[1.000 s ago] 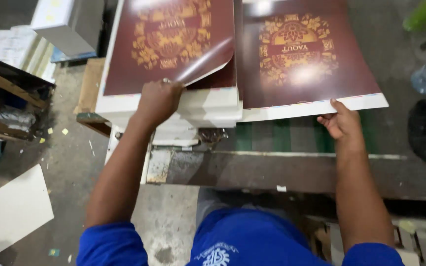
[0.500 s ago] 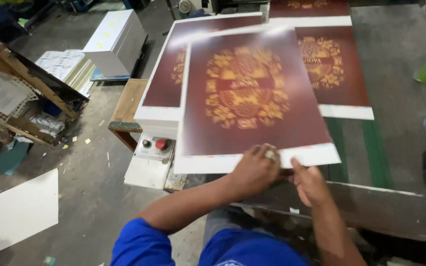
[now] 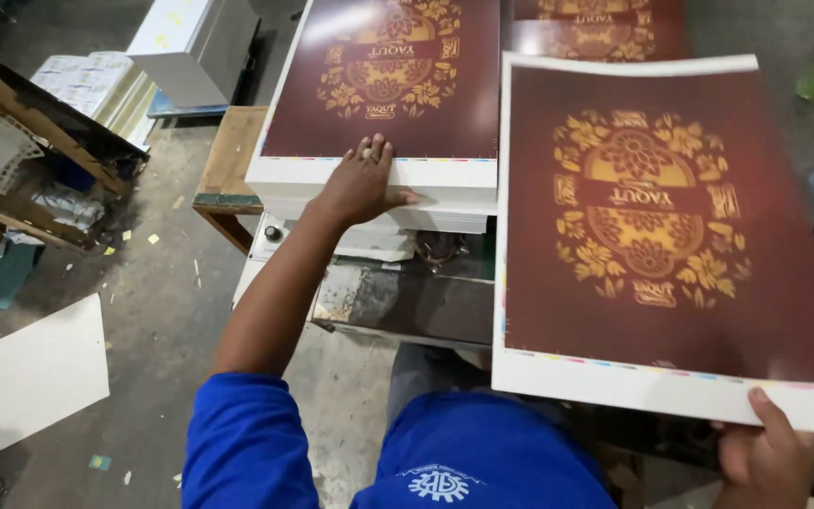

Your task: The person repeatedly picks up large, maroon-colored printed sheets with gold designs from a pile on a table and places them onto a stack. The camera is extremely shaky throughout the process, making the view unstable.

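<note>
The right hand pinches a large printed sheet by its white bottom margin, thumb on top at the sheet's five o'clock corner and the other fingers hidden underneath. The sheet — dark maroon with a gold floral emblem — fills the right half of the view and seems to hang in the air over the workbench, though whether its far edge rests on anything I cannot tell from this angle.

The left hand lies flat, fingers spread narrow, on the near white border of a thick stack of identical sheets at about eleven o'clock from the held sheet. It presses down and grips nothing.

By its look the sheet is light, glossy coated stock: stiff enough to stay nearly flat when held at one corner, yet likely to sag or kink if carried that way. The printed face probably shows scuffs and fingermarks and slides readily against its fellows. The unprinted margin is the sensible place to hold — ideally at two corners of one edge.

At nine o'clock lie a loose white board on the concrete floor and, further up, piled paper stock.
</note>
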